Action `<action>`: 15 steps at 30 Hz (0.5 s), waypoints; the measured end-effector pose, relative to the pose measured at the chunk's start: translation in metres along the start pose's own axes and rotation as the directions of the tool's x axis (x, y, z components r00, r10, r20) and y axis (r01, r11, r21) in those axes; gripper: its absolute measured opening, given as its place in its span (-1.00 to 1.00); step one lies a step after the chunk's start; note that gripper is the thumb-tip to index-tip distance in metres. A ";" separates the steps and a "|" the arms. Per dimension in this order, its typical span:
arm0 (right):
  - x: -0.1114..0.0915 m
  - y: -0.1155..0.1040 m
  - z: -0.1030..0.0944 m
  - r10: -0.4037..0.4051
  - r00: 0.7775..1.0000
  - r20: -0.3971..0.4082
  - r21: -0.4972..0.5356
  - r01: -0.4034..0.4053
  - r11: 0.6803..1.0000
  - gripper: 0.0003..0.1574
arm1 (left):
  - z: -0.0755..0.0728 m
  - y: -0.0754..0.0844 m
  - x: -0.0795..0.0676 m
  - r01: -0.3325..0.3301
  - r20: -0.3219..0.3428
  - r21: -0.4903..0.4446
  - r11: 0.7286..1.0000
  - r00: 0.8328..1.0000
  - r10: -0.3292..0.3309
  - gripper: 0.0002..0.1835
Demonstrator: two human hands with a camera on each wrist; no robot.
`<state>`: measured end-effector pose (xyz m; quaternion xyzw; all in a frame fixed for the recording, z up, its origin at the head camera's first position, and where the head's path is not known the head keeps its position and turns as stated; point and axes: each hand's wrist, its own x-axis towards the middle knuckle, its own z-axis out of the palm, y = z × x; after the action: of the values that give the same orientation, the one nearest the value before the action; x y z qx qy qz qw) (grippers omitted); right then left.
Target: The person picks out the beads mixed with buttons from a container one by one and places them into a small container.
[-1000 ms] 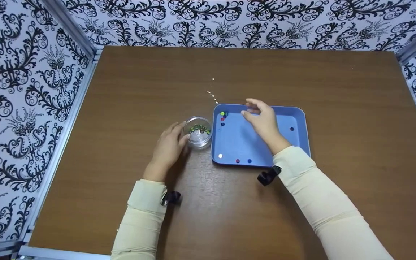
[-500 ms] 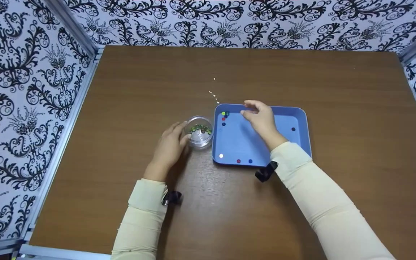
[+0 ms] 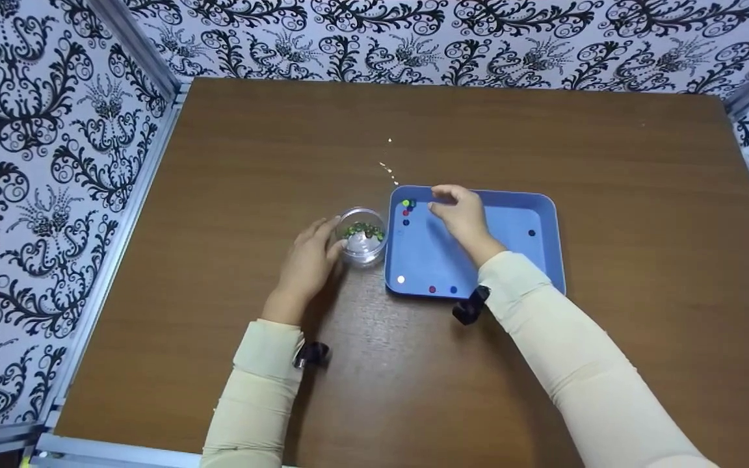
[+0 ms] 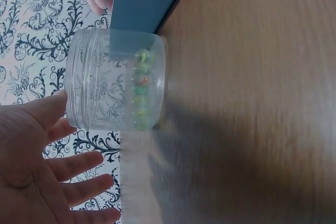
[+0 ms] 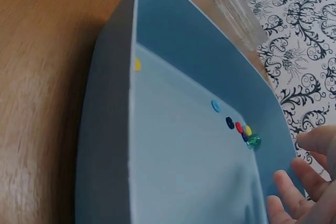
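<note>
A clear plastic jar [image 3: 363, 250] with green glass marbles [image 4: 140, 90] inside stands on the table, left of a blue tray [image 3: 517, 266]. My left hand [image 3: 306, 263] is at the jar's left side. Its thumb and a finger are against the jar's rim, while the other fingers stretch out loosely apart from it. Over the tray's far part hovers my right hand [image 3: 464, 221], thumb and fingers bent with a gap between them and nothing visible there. In the tray's far left corner lies a green marble [image 5: 254, 140] beside yellow [image 5: 248, 129] and red [image 5: 239, 127] buttons.
More buttons are spread in the tray: a white one [image 3: 401, 279], a red one [image 3: 432, 289], a blue one [image 3: 454, 290] and a dark one [image 3: 532, 233]. Small pale specks [image 3: 387, 170] dot the table behind the tray. Patterned panels [image 3: 400, 42] bound the table.
My right hand has shifted a little left and lower over the tray, towards the far left corner. The left hand stays at the jar. The view has drifted slightly.
</note>
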<state>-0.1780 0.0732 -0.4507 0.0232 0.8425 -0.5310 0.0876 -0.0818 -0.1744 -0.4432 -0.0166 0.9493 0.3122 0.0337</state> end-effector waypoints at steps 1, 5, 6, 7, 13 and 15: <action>0.000 0.000 0.001 -0.004 1.000 0.003 -0.008 0.004 1.000 -0.56 | 0.000 0.000 0.000 0.000 0.001 0.001 1.000 1.000 0.000 -0.47; 0.001 0.000 0.004 -0.016 1.000 0.023 -0.037 0.017 0.999 -0.57 | 0.000 -0.001 0.000 0.002 0.008 0.000 1.000 1.000 -0.002 -0.47; 0.002 0.000 0.005 -0.018 0.999 0.029 -0.042 0.019 0.999 -0.57 | 0.000 -0.001 0.000 0.003 0.010 0.001 1.000 1.000 -0.003 -0.47; 0.002 0.000 0.006 -0.020 0.999 0.035 -0.045 0.021 0.999 -0.57 | 0.000 -0.001 0.000 0.003 0.012 0.001 1.000 1.000 -0.003 -0.47; 0.004 0.001 0.010 -0.050 0.997 0.061 -0.084 0.055 0.995 -0.59 | 0.000 -0.001 0.000 -0.018 -0.010 0.014 1.000 1.000 0.018 -0.48; 0.004 0.001 0.011 -0.057 0.996 0.064 -0.094 0.063 0.994 -0.59 | 0.001 -0.001 -0.001 -0.032 -0.027 0.016 0.999 0.999 0.033 -0.49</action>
<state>-0.1809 0.0637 -0.4570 -0.0226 0.8643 -0.4928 0.0984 -0.0811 -0.1746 -0.4440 -0.0050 0.9522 0.3051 0.0159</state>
